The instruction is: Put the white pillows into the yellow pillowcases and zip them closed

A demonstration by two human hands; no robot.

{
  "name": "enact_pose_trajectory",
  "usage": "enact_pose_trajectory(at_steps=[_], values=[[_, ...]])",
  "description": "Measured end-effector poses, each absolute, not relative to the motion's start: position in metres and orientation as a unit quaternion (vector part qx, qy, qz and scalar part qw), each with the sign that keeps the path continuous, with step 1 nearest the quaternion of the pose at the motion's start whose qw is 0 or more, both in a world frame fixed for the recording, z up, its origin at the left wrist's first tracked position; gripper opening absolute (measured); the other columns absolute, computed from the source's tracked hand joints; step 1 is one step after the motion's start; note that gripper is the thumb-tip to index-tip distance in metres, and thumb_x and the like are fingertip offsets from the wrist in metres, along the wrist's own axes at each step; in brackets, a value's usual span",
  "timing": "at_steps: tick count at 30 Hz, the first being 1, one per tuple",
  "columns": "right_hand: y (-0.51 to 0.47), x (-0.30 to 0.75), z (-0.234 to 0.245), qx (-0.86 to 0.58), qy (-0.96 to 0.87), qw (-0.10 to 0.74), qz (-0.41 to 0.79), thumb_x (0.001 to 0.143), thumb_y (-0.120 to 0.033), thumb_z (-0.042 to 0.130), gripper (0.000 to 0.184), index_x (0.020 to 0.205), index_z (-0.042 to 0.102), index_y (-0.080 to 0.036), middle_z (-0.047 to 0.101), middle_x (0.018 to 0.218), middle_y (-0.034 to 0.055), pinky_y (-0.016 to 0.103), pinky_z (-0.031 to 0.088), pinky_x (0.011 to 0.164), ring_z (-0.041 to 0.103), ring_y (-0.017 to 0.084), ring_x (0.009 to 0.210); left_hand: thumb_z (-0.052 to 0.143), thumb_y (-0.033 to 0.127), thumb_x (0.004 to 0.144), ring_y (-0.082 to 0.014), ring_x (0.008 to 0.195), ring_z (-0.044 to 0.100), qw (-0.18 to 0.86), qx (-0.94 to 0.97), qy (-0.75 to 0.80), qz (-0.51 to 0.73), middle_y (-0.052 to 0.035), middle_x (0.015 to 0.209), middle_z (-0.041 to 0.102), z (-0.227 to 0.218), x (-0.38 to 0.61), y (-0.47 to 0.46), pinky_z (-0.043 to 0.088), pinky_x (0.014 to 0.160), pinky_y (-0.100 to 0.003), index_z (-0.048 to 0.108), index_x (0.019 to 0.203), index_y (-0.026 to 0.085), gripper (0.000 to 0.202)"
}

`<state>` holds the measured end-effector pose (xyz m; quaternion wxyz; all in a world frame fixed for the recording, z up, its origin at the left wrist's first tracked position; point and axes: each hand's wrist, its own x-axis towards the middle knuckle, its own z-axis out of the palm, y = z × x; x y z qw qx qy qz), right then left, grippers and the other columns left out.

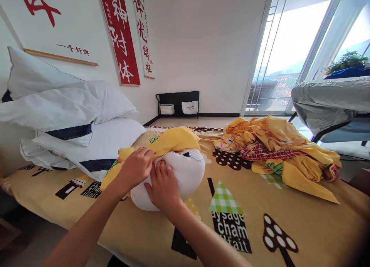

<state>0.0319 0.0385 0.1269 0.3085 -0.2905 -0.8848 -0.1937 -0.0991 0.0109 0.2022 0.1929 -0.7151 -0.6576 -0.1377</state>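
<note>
A plump white pillow [187, 174] lies bunched on the bed, partly inside a yellow pillowcase [176, 139] with green leaf prints. My left hand [139, 165] is closed on the edge of the pillowcase at its opening. Close beside it, my right hand [164, 184] grips the white pillow with bent fingers, its fingertips near the cloth edge. The pillow's far end is hidden under the yellow cloth. A small dark patch shows on the pillow near its upper edge.
Several white pillows [69, 105] with navy bands are piled at the left. On the right lies a crumpled heap of yellow bedding [271, 140]. The patterned tan bedspread [231, 190] covers the bed. Beyond stand a low black rack [178, 101] and a grey-covered piece of furniture [326, 101].
</note>
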Motion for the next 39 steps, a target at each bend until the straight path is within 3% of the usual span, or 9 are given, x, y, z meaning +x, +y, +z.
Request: enact_pose_trajectory(at_steps=[5,9,13,19,23,27,32,39], values=[[0.031,0.040,0.116,-0.206,-0.886,0.369,-0.192,0.091,-0.045,0.048,0.061,0.125,0.055,0.005,0.051,0.134,0.0283,0.044,0.032,0.102,0.043,0.036,0.127,0.044,0.017,0.085,-0.0250,0.099,0.056,0.135,-0.658,-0.728,-0.135,-0.0084,0.105,0.061,0.194,-0.090,0.018,0.046,0.077,-0.034,0.053,0.104,0.018,0.021],[0.035,0.075,0.113,-0.142,-0.882,0.415,-0.170,0.092,-0.035,0.047,0.049,0.135,0.050,-0.011,0.043,0.147,0.0125,0.038,0.024,0.108,0.031,0.023,0.139,0.038,0.019,0.089,-0.0264,0.095,0.061,0.152,-0.589,-0.786,-0.108,-0.0094,0.104,0.063,0.188,-0.095,0.016,0.046,0.068,-0.034,0.052,0.104,0.017,0.020],[0.050,0.100,0.122,-0.281,-0.810,0.498,-0.131,0.089,-0.051,0.053,0.060,0.141,0.043,-0.022,0.038,0.149,0.0135,0.049,0.021,0.105,0.026,0.032,0.141,0.034,0.018,0.089,-0.0299,0.081,0.067,0.194,-0.561,-0.804,-0.031,-0.0114,0.100,0.067,0.193,-0.099,0.007,0.045,0.059,-0.035,0.052,0.107,0.016,0.025],[0.068,0.079,0.147,-0.215,-0.870,0.437,-0.075,0.083,-0.054,0.059,0.065,0.140,0.042,-0.026,0.049,0.142,0.0101,0.050,0.022,0.101,0.035,0.033,0.133,0.033,0.012,0.091,-0.0281,0.066,0.067,0.271,-0.588,-0.762,0.015,-0.0081,0.073,0.067,0.200,-0.124,0.014,0.040,0.051,-0.030,0.051,0.110,0.014,0.027],[0.068,0.053,0.162,-0.167,-0.899,0.403,-0.034,0.082,-0.045,0.062,0.058,0.134,0.047,-0.023,0.054,0.135,0.0091,0.047,0.023,0.099,0.037,0.030,0.130,0.036,0.017,0.093,-0.0248,0.069,0.066,0.350,-0.639,-0.684,-0.015,-0.0077,0.084,0.066,0.200,-0.150,0.028,0.039,0.052,-0.030,0.057,0.103,0.016,0.023],[0.067,0.029,0.178,-0.114,-0.929,0.352,-0.025,0.082,-0.039,0.063,0.051,0.128,0.050,-0.021,0.060,0.124,0.0075,0.042,0.029,0.092,0.044,0.027,0.120,0.039,0.018,0.093,-0.0225,0.070,0.062,0.451,-0.634,-0.624,-0.076,-0.0068,0.078,0.064,0.199,-0.178,0.029,0.038,0.051,-0.029,0.061,0.088,0.017,0.023],[0.060,-0.002,0.195,-0.085,-0.948,0.300,-0.055,0.081,-0.036,0.060,0.034,0.110,0.058,-0.019,0.065,0.105,0.0059,0.040,0.031,0.086,0.051,0.025,0.106,0.044,0.012,0.088,-0.0216,0.083,0.062,0.516,-0.589,-0.594,-0.186,-0.0105,0.098,0.065,0.189,-0.214,0.015,0.040,0.052,-0.026,0.060,0.097,0.014,0.018],[0.055,-0.027,0.198,-0.066,-0.969,0.228,-0.072,0.080,-0.034,0.058,0.020,0.091,0.064,-0.018,0.069,0.088,0.0053,0.038,0.030,0.080,0.056,0.023,0.090,0.045,0.012,0.090,-0.0200,0.075,0.060,0.554,-0.616,-0.535,-0.167,-0.0083,0.087,0.067,0.183,-0.227,0.009,0.044,0.058,-0.028,0.060,0.095,0.013,0.016]])
